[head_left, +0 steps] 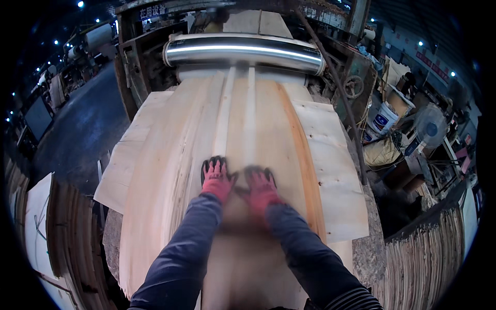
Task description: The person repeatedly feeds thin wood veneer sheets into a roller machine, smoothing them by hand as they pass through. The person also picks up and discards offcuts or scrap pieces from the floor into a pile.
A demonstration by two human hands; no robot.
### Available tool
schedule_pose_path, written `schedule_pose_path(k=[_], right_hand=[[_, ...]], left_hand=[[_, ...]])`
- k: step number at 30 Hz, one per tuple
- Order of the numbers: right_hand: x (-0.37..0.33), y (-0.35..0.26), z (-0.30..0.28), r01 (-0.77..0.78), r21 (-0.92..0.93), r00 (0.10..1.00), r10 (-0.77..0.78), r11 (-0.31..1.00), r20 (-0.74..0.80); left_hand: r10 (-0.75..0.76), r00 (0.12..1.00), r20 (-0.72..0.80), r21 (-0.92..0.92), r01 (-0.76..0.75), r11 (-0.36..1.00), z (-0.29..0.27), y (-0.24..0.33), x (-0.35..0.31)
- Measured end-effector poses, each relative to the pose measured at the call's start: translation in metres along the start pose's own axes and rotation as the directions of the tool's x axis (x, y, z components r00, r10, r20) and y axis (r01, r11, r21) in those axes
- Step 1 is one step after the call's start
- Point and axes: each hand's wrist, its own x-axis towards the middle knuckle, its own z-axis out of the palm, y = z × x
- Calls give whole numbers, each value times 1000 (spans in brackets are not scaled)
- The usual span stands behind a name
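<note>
Head view: your left hand (217, 181) and right hand (260, 187), gloved pink with dark fingertips, sit side by side, palms down, fingers spread, around the middle of the wood veneer (276, 134). Neither grasps anything; the right is motion-blurred, so its exact pressure you can't tell. Flat palms likely spread force so thin wood won't crease or split; placing them as a pair probably keeps it from twisting. Veneer lies lengthwise on the worktop (373, 258), grain running near to far, far end by the shiny roller (243, 53), presumably so it sits square to it. A pale sheet (338, 160) shows past its right side. Left stack (75, 243) and right stack (426, 261) flank you, near side, probably for easy reach.
</note>
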Motion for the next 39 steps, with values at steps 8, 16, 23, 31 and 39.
schedule_pose_path(k=[8, 16, 23, 31, 39], right_hand=[[-67, -64, -47, 234, 71, 966, -224, 970, -125], [-193, -174, -15, 335, 204, 881, -382, 920, 278], [-212, -167, -40, 247, 63, 959, -253, 967, 130], [-181, -174, 12, 84, 22, 976, -87, 996, 198], [-149, -210, -8, -81, 86, 959, 54, 993, 278]], left_hand=[[227, 970, -83, -96, -234, 967, -129, -42, -171], [181, 969, 167, -80, -169, 982, -82, -61, -364], [209, 958, 195, -214, -166, 963, -80, -28, -354], [151, 986, 64, -1, -151, 988, -88, -62, -399], [83, 989, 121, -24, -81, 996, -83, -59, -390]])
